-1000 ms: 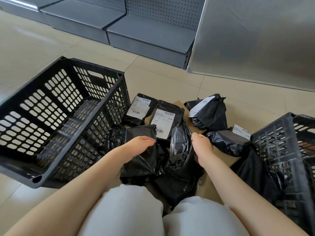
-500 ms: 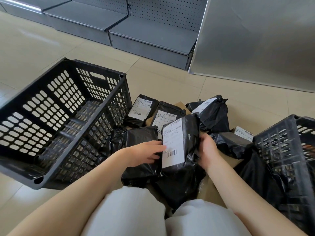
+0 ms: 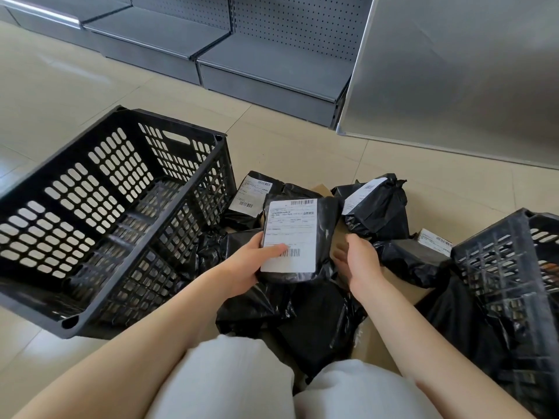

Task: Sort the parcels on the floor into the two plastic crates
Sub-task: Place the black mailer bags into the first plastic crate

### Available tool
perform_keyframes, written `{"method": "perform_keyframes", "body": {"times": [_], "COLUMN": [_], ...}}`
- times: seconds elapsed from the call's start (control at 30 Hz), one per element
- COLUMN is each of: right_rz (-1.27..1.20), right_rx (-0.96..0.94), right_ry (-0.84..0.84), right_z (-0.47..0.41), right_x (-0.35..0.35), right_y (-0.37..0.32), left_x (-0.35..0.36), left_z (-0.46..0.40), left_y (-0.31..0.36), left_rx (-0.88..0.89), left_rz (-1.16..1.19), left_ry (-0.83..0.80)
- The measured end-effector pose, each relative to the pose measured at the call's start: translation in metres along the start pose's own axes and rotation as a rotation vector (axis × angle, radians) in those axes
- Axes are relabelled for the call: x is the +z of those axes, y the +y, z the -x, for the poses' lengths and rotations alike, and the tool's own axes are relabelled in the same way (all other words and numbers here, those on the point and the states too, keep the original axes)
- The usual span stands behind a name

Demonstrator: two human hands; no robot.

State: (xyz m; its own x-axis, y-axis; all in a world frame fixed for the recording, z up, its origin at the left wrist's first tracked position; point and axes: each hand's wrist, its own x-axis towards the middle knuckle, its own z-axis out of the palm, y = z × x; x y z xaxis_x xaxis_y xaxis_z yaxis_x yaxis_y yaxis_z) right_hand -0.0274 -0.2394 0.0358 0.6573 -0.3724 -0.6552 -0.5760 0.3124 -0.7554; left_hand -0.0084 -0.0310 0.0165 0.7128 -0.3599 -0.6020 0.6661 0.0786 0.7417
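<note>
Head cam: left hand (image 3: 251,264) grips the parcel (image 3: 299,237), thumb on its label; right hand (image 3: 357,261) loose beside it. One-handed on slick plastic, it could slide out before reaching a crate (image 3: 99,213).

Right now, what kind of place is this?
Probably a shop stockroom or parcel depot: bare metal shelves with pegboard backs, labelled black parcels heaped on the tiled floor, and plastic crates for sorting.
</note>
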Motion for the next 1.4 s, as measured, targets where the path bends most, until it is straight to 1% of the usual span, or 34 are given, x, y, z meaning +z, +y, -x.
{"method": "perform_keyframes", "body": {"times": [0.03, 0.07, 0.1, 0.17, 0.23, 0.3, 0.37, 0.47, 0.57, 0.67, 0.8, 0.9, 0.97, 1.1, 1.23, 1.3, 1.4], "right_rz": [0.145, 0.271, 0.35, 0.445, 0.449, 0.38, 0.264, 0.02, -0.057, -0.076, -0.159, -0.175, -0.186, -0.128, 0.033, 0.153, 0.336], "right_rx": [-0.115, -0.241, -0.337, -0.408, -0.366, -0.302, -0.217, -0.062, 0.013, 0.028, 0.015, -0.017, -0.019, -0.051, -0.134, -0.177, -0.282], "right_ry": [0.068, 0.094, 0.073, -0.029, -0.14, -0.2, -0.235, -0.291, -0.354, -0.399, -0.412, -0.379, -0.396, -0.456, -0.511, -0.503, -0.426], "right_z": [0.001, 0.004, 0.007, 0.01, 0.013, 0.012, 0.012, 0.009, 0.009, 0.008, 0.006, 0.006, 0.007, 0.011, 0.005, 0.002, 0.001], "right_x": [0.0, 0.0, 0.002, 0.008, 0.016, 0.022, 0.027, 0.036, 0.041, 0.052, 0.074, 0.096, 0.113, 0.144, 0.169, 0.183, 0.208], "right_y": [0.001, 0.0, 0.0, -0.001, -0.002, 0.001, 0.002, -0.003, -0.013, -0.02, -0.03, -0.036, -0.038, -0.046, -0.061, -0.065, -0.058], "left_x": [-0.001, 0.0, 0.001, 0.004, 0.007, 0.008, 0.005, -0.005, -0.012, -0.023, -0.036, -0.036, -0.037, -0.045, -0.069, -0.084, -0.113], "left_z": [0.0, 0.0, 0.0, 0.002, 0.005, 0.007, 0.011, 0.018, 0.024, 0.026, 0.029, 0.027, 0.024, 0.023, 0.022, 0.022, 0.023], "left_y": [0.0, 0.001, 0.001, 0.004, 0.007, 0.009, 0.012, 0.018, 0.023, 0.026, 0.024, 0.018, 0.02, 0.035, 0.056, 0.071, 0.094], "left_rx": [0.023, 0.044, 0.063, 0.094, 0.108, 0.104, 0.087, 0.061, 0.046, 0.066, 0.077, 0.148, 0.185, 0.25, 0.326, 0.364, 0.415], "left_rz": [-0.003, -0.021, -0.04, -0.071, -0.087, -0.082, -0.062, -0.019, 0.056, 0.161, 0.478, 0.511, 0.546, 0.587, 0.608, 0.581, 0.572], "left_ry": [0.031, 0.054, 0.072, 0.081, 0.059, 0.033, 0.023, 0.0, -0.016, 0.023, 0.057, 0.081, 0.098, 0.178, 0.245, 0.32, 0.422]}}
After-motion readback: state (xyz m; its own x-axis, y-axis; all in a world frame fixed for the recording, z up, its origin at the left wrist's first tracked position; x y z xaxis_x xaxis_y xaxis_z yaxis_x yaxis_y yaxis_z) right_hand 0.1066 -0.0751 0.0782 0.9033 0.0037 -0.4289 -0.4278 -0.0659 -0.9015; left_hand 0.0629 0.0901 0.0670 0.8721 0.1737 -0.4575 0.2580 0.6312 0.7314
